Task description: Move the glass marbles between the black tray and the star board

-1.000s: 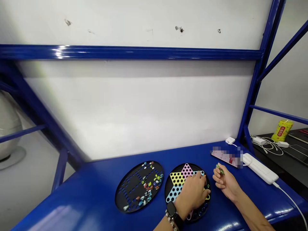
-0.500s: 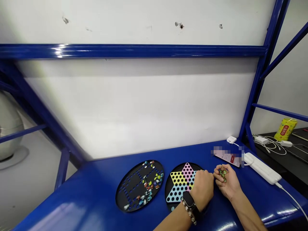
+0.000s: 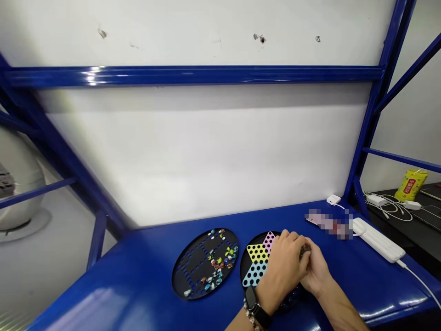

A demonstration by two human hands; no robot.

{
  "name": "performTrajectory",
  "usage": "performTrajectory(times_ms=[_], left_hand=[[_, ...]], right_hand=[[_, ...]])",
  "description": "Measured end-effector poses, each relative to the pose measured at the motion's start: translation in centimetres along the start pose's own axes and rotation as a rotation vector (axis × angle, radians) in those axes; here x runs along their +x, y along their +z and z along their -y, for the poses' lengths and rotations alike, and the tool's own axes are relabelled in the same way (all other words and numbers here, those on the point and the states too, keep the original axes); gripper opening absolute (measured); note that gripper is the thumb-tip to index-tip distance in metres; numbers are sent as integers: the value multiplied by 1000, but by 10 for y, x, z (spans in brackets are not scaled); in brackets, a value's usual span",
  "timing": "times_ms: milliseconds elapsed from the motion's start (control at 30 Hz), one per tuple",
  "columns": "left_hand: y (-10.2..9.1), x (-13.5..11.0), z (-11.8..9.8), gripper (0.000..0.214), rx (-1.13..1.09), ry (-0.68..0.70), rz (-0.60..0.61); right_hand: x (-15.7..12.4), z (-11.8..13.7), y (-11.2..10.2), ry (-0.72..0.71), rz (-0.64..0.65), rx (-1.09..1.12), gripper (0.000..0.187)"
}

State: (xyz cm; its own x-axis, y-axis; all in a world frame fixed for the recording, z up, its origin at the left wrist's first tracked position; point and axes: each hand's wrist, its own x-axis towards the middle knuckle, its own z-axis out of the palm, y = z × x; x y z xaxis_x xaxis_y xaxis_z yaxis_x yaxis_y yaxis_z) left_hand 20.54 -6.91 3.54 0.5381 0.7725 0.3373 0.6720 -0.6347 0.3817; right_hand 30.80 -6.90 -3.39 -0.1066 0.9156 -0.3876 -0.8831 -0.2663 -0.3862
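My left hand [image 3: 284, 264], with a black watch and a beaded bracelet on its wrist, reaches across the star-patterned Chinese checkers board [image 3: 255, 271] and meets my right hand. Its fingers are bent, and their tips are hidden. My right hand [image 3: 317, 271] is cupped beside the board, palm turned up and fingers curled around marbles [image 3: 304, 251], which show only as a dark glint between the hands. Much of the board's right side lies beneath my left hand and forearm. Pink, yellow and light blue points of the star remain visible.
Left of the board lies a black oval-looking tray [image 3: 186, 271] with several colourful loose marbles [image 3: 217, 266]. A partly blurred phone [image 3: 322, 221], a white power strip [image 3: 379, 241] and a small white adapter [image 3: 333, 199] lie on the blue table [image 3: 138, 276]. Blue frame bars stand behind.
My left hand has moved right and opened out over my right palm, so the green marbles seen there are now mostly covered. The view has shifted slightly.
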Motion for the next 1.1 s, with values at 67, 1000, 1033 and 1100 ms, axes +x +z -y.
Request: performTrajectory(times_ms=[67,1000,1033,1100], left_hand=[[-4,-8,8,11,-14,-14,-47],[-2,-117,68,21,-161,-159,-157],[9,-114,56,22,-122,-133,-99],[28,-105,34,28,-7,-85,-7]], right_hand=[[2,-9,12,9,-26,15,19],[16,-24,56,-800,164,-1478,35],[6,-10,43,-816,117,-1421,35],[-14,12,16,-814,34,-1335,35]])
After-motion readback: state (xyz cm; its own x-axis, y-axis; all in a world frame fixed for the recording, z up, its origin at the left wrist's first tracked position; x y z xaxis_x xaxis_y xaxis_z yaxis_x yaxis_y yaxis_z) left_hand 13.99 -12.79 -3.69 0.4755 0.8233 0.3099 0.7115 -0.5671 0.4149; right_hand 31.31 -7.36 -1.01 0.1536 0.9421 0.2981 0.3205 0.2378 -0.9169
